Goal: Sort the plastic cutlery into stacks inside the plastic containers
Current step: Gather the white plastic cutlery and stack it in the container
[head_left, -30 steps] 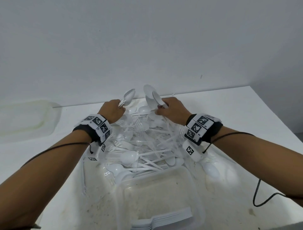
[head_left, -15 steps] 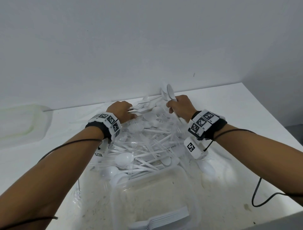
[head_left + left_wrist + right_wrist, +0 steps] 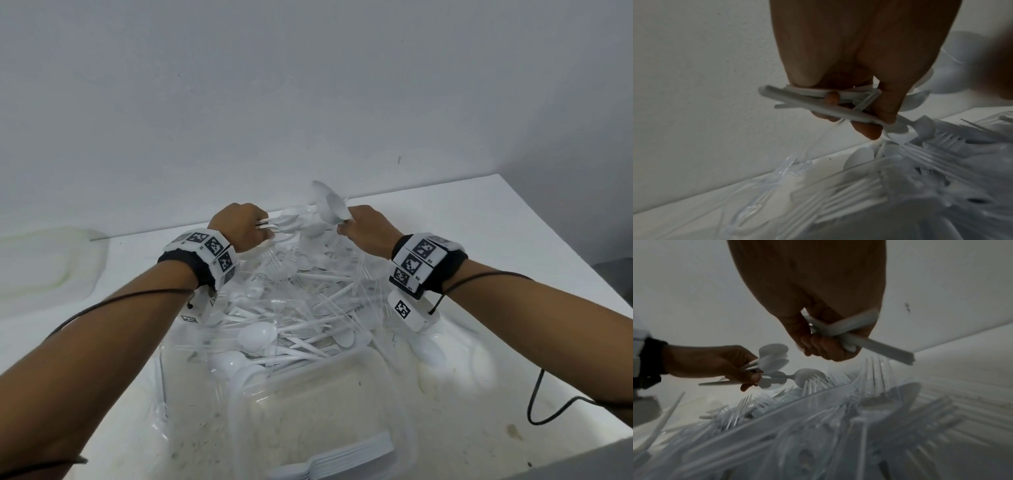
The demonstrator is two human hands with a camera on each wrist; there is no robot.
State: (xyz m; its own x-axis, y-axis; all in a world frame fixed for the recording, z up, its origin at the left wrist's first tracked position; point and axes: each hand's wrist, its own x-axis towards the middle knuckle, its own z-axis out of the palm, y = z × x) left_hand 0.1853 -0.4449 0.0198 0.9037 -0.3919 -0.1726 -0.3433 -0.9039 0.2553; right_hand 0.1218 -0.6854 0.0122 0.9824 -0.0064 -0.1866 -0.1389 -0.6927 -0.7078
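A heap of white plastic forks, spoons and knives fills a clear container in the middle of the table. My left hand grips a bundle of spoons by the handles at the heap's far left; their bowls point right. My right hand grips a bundle of spoons at the far right, bowls up, handles sticking out of the fist. Nearer me, a second clear container holds a neat stack of white cutlery.
A translucent lid lies at the table's left. Loose spoons lie on the table to the right of the heap. A black cable runs from my right arm. The grey wall stands just behind the heap.
Both hands have moved farther from me along the heap. The left hand's spoons, upright a second ago, now lie level and pointing right. The right hand still holds its spoons up.
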